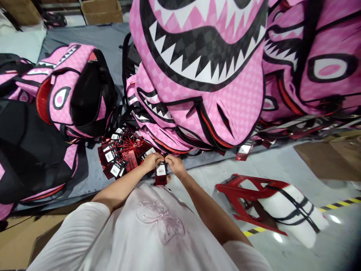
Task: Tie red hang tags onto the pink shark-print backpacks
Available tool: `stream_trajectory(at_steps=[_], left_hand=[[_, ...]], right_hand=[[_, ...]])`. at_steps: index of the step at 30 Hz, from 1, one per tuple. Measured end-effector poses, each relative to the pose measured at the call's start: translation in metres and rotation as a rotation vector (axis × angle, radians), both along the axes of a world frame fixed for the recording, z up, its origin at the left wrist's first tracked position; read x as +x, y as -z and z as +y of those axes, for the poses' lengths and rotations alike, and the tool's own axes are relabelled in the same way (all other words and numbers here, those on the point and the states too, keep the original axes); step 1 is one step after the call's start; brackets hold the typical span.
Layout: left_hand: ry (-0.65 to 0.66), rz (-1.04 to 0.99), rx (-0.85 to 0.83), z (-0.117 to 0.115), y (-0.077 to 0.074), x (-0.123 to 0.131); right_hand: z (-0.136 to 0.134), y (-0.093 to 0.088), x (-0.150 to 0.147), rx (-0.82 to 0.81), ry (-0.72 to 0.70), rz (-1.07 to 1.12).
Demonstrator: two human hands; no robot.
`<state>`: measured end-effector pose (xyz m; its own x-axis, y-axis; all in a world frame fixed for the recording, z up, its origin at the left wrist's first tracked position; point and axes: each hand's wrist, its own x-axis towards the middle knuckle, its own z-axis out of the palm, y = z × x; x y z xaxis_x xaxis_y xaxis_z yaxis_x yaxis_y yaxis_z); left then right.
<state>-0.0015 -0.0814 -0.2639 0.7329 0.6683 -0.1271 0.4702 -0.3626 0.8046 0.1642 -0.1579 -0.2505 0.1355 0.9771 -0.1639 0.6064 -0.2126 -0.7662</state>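
Hang tag, dark red card with white barcode label, lower centre of frame. Left hand and right hand: fingers pinched on its top edge. Judged light, thin, easily creased; best held at the top, by the string. Pink shark-mouth backpacks stacked just above.

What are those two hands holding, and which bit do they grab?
A dark red hang tag with a white label. The left hand and right hand pinch its top end; the rest hangs below.
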Motion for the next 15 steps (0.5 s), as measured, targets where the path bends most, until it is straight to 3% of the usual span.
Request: stream_trajectory(at_steps=[15], left_hand=[[0.086,0.225,0.089,0.008,-0.014,0.002]], right_hand=[[0.001,0.009,-0.001,0.04,-0.089,-0.115]])
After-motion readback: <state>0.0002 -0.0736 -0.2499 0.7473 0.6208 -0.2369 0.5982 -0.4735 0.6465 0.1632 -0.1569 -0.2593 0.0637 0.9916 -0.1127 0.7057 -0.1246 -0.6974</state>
